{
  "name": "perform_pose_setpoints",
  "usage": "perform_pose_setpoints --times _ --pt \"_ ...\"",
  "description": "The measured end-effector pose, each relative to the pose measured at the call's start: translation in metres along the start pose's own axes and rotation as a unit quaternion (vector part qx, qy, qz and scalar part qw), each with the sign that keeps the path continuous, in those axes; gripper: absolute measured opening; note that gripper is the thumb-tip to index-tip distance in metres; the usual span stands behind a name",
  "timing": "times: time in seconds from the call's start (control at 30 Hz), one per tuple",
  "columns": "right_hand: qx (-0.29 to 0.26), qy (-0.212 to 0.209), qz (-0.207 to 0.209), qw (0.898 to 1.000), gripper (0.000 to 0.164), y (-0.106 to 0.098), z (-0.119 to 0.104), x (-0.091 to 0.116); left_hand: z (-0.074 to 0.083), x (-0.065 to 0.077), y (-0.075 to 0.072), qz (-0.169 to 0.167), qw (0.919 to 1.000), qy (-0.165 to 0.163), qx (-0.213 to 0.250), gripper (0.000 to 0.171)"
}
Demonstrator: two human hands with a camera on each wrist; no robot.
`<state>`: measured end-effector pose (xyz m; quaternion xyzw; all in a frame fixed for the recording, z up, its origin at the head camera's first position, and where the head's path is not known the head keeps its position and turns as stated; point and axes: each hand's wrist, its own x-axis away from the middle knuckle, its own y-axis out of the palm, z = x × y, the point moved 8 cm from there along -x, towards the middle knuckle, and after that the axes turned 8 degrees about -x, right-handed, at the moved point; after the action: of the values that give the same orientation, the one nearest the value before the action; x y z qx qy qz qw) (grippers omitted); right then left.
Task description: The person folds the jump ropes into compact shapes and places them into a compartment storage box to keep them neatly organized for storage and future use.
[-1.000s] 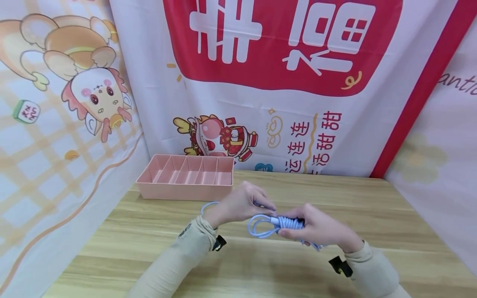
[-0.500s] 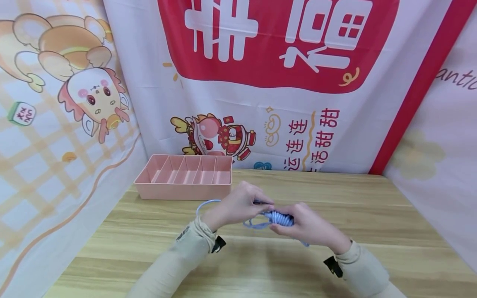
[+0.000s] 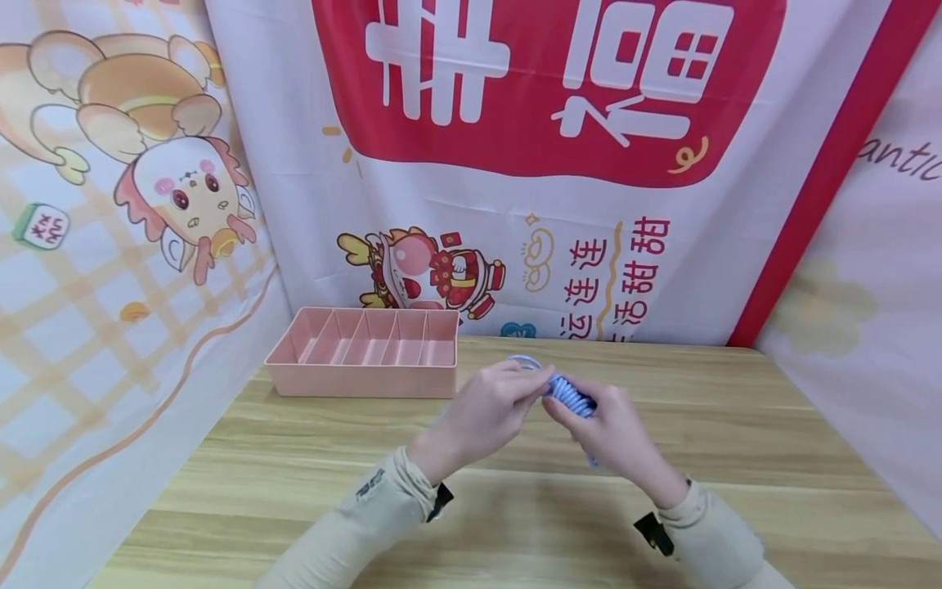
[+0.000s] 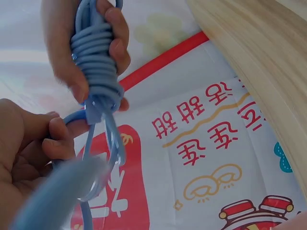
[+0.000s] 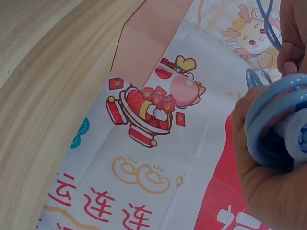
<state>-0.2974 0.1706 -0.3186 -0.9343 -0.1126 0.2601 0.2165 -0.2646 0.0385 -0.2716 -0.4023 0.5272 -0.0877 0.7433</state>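
Blue cord (image 3: 570,397), right of the pink tray (image 3: 361,381), is gripped by the right hand (image 3: 618,425) and pinched by the left hand (image 3: 489,409); unwinding could be caused by a slackened hold.

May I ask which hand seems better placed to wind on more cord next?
Probably the left hand: its fingers pinch cord leading off the wound bundle, which the right hand grips.

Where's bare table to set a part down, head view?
Right patch: bare table between the right grip and the right-hand cloth. Left patch: between the pink tray and the left sleeve, also bare; the tray's compartments look empty. Crowded: the middle, where the left grip and right grip hold the blue cord.
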Motion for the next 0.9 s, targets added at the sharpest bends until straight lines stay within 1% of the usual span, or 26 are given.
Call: perform_pose_setpoints --times 0.1,0.2,0.27,0.33,0.43,0.53,0.63,0.7,0.77,0.83,0.9 --pt "-0.011 -0.018 0.024 0.999 0.037 -0.004 -0.006 0.001 0.004 0.0 -0.003 0.024 0.9997 0.01 0.001 0.033" --pt "-0.019 -0.032 0.038 0.999 0.037 -0.008 -0.01 0.001 0.006 0.0 -0.006 0.048 0.9986 0.021 -0.001 0.033" --pt "-0.024 -0.032 0.044 0.998 0.037 -0.011 -0.011 0.001 0.007 0.0 -0.007 0.06 0.9978 0.027 0.002 0.033" --pt "-0.035 -0.022 0.047 0.998 0.038 -0.014 -0.01 0.001 0.008 0.0 -0.009 0.069 0.997 0.033 0.013 0.033" --pt "-0.054 0.002 0.044 0.998 0.038 -0.019 -0.008 0.002 0.008 -0.001 -0.01 0.079 0.9952 0.033 0.048 0.032" --pt "-0.071 0.02 0.037 0.997 0.038 -0.021 -0.008 0.002 0.005 -0.002 -0.012 0.093 0.9901 0.021 0.103 0.029" --pt "-0.085 0.029 0.032 0.995 0.038 -0.024 -0.01 0.002 0.0 -0.002 -0.014 0.104 0.9811 -0.003 0.163 0.025" --pt "-0.106 0.041 0.027 0.993 0.039 -0.025 -0.011 0.002 -0.003 -0.002 -0.015 0.104 0.9733 -0.023 0.203 0.023" --pt "-0.129 0.056 0.018 0.99 0.04 -0.027 -0.012 0.003 -0.006 -0.002 -0.015 0.1 0.9628 -0.042 0.248 0.022" --pt "-0.148 0.07 0.008 0.987 0.041 -0.028 -0.013 0.004 -0.008 -0.003 -0.015 0.097 0.9496 -0.059 0.292 0.022" --pt "-0.16 0.073 -0.006 0.984 0.04 -0.029 -0.015 0.005 -0.008 -0.003 -0.015 0.094 0.9366 -0.073 0.33 0.021"
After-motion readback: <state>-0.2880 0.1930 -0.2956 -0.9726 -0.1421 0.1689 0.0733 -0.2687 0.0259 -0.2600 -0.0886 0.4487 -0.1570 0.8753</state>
